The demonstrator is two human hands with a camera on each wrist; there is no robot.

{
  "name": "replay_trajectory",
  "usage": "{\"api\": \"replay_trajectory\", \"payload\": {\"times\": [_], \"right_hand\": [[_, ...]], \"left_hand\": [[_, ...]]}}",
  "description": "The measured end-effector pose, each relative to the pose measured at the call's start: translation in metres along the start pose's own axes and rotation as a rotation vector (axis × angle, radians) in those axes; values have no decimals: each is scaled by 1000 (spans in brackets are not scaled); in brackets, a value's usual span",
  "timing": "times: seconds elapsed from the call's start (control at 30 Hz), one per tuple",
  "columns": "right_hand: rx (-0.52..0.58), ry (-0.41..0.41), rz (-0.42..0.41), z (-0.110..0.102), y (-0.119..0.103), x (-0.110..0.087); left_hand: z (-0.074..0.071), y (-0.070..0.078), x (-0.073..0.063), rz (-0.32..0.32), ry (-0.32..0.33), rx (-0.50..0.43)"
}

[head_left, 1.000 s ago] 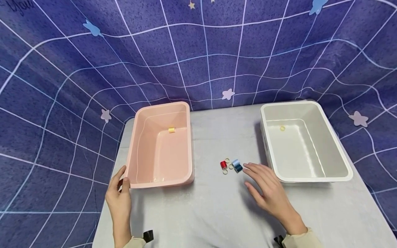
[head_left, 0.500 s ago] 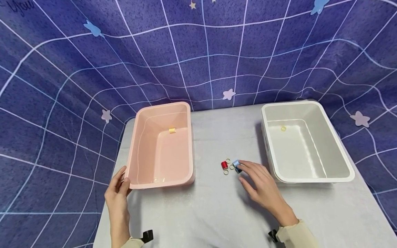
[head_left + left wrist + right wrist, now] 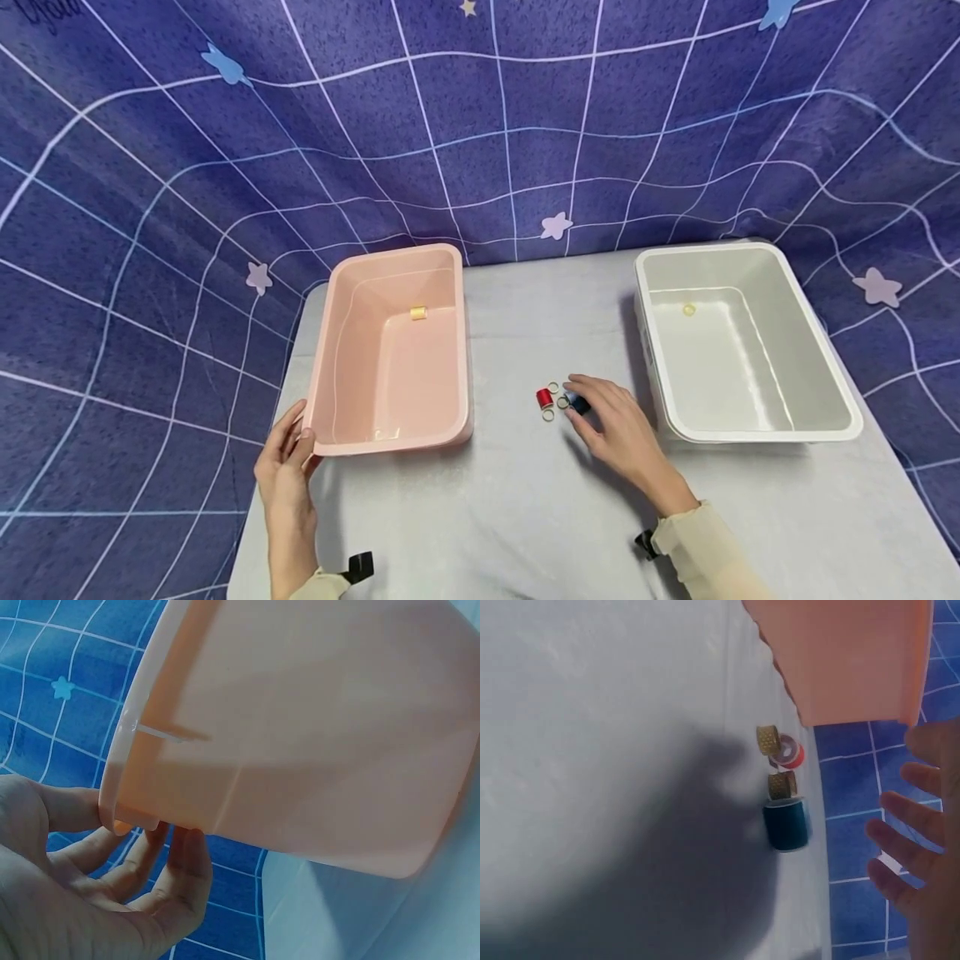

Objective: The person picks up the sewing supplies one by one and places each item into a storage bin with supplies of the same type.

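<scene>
My left hand [image 3: 285, 479] holds the near-left corner of the pink plastic tub [image 3: 386, 450], thumb on the rim and fingers under it. My right hand [image 3: 622, 433] hovers over the small things at mid-table, fingers loosely spread and holding nothing. Beneath its fingertips sits a dark teal thread spool [image 3: 579, 404]; the light blue spool beside it is mostly covered. To their left lies a red thread spool [image 3: 544, 398], with gold-coloured rings around it: a far ring [image 3: 553, 387], a near ring [image 3: 548, 415] and a middle ring [image 3: 562, 402]. Fingers and teal spool [image 3: 786, 825] stand apart in the right wrist view.
A yellow thread spool [image 3: 418, 313] lies inside the pink tub. On the right stands a white plastic tub [image 3: 765, 435] with a yellowish ring [image 3: 689, 309] on its floor. A grey-white cloth [image 3: 495, 517] covers the table. Behind hangs a blue gridded curtain [image 3: 450, 108] with stars.
My right hand has moved left, from beside the spools to over them, now covering most of the light blue one. The left hand keeps its hold on the pink tub.
</scene>
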State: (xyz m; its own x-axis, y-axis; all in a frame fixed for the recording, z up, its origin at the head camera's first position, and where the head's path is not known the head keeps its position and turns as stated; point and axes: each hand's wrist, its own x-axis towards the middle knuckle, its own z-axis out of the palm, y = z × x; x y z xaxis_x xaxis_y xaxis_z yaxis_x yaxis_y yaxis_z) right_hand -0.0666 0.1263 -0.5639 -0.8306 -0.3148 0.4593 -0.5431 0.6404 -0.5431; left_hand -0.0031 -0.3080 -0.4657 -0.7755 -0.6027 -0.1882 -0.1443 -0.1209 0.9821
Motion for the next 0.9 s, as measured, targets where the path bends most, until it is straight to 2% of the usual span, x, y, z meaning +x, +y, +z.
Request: {"api": "replay_trajectory", "payload": {"times": [0.3,0.63,0.9], "right_hand": [[1,-65,24,15,6,10],[-8,-123,41,26,10,20],[-12,-183,34,33,13,25]], "left_hand": [[3,-1,-1,19,10,-8],[5,-4,-3,36,32,37],[3,-4,-2,27,22,6]]}}
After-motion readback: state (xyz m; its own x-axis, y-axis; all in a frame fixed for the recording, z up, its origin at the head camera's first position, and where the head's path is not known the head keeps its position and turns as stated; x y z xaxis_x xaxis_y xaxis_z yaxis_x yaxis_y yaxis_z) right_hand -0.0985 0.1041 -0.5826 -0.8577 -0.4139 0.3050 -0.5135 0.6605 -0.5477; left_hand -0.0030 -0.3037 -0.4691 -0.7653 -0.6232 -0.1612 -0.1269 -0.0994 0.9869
